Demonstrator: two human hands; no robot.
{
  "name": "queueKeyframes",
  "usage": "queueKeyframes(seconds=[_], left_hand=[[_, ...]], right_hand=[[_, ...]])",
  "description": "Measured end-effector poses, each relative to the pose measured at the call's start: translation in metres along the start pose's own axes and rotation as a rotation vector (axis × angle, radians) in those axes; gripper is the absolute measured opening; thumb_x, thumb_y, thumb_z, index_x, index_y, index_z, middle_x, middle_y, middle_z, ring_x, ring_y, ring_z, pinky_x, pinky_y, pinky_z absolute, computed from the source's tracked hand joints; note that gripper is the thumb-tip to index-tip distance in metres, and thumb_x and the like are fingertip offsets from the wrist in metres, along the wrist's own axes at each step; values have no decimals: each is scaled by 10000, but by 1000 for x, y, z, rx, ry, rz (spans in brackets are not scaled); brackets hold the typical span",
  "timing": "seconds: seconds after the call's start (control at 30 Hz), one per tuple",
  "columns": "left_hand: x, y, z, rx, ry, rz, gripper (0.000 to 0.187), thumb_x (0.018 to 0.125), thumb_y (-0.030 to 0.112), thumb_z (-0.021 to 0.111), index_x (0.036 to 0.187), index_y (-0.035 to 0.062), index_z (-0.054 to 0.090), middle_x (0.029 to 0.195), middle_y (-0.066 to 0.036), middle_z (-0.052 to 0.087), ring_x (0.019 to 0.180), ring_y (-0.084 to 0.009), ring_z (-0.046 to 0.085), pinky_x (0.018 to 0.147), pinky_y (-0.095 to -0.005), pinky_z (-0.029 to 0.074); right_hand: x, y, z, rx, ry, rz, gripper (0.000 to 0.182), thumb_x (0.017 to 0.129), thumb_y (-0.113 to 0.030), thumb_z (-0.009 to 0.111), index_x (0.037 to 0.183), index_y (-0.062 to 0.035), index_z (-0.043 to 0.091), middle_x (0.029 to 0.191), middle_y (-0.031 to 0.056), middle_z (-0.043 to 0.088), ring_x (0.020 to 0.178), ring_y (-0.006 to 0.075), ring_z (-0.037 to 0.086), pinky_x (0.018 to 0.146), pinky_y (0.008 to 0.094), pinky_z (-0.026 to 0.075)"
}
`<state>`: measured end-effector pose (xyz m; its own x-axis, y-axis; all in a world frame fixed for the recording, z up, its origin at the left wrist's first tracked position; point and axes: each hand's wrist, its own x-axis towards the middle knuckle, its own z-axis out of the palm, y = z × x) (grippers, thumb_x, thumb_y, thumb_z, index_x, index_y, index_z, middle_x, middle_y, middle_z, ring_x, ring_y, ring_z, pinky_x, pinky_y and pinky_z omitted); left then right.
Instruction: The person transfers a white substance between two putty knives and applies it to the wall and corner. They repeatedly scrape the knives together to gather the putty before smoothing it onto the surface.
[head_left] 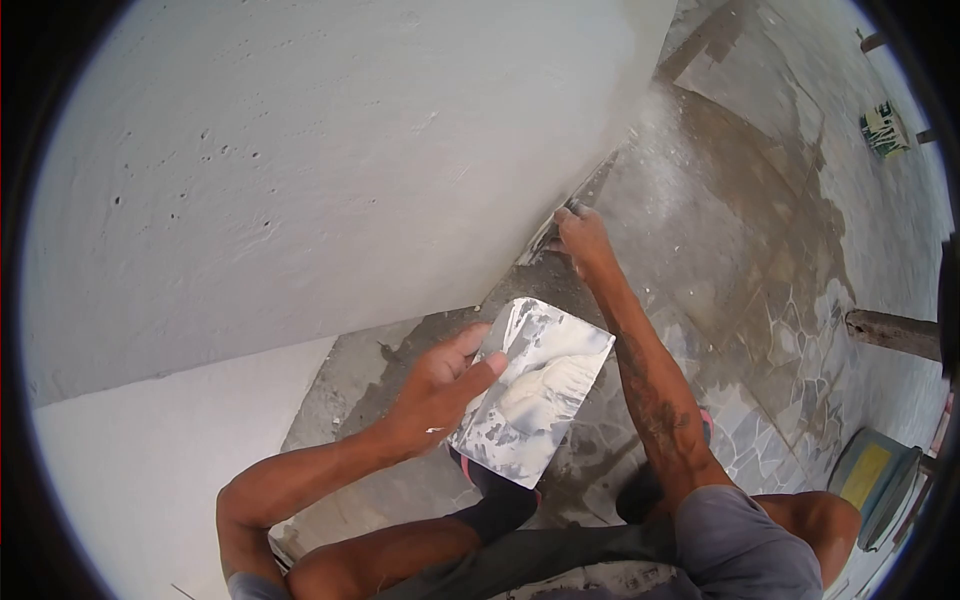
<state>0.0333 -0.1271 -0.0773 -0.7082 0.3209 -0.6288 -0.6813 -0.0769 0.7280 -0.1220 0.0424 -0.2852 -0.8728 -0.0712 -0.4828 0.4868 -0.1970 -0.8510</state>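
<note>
My left hand (440, 378) is closed on the edge of a flat rectangular plate (490, 432), thumb on top. White putty (545, 392) is heaped and smeared over the plate. My right hand (585, 243) is stretched forward, low down by the bottom edge of the grey wall (300, 180). Its fingers are wrapped round a putty knife (543, 236), whose blade lies along the line where wall and floor meet. The fingers hide most of the handle.
Wet-looking patches mark the grey floor (690, 260), with pale powder near the wall. A splattered bucket (884, 130) stands far right; another bucket (870, 480) with a yellow label is near right. A wooden post (890, 333) juts in. A white wall (170, 440) adjoins at left.
</note>
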Motion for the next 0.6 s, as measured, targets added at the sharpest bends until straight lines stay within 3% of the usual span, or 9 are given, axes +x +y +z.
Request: queueKeyframes(seconds=[0.3,0.6], left_hand=[[1,-3,-6,-2,-20,-13,501,1001,225,555,1395,-44,400,1223,-87,598,1057,-95,577,912,-263,480],[1,0,-2,-41,-5,-6,484,1003,201,545,1392,-51,405,1209,-99,603,1035,-95,584,891,-257,486]], right_hand=[[2,-15,3,9,-79,-7,309,948,-122,478,1169,77,564,1022,140,653,851,251,670,739,383,587],[-49,-76,-8,65,15,-59,203,867,-94,507,978,45,606,869,91,617,732,214,632,690,391,567]])
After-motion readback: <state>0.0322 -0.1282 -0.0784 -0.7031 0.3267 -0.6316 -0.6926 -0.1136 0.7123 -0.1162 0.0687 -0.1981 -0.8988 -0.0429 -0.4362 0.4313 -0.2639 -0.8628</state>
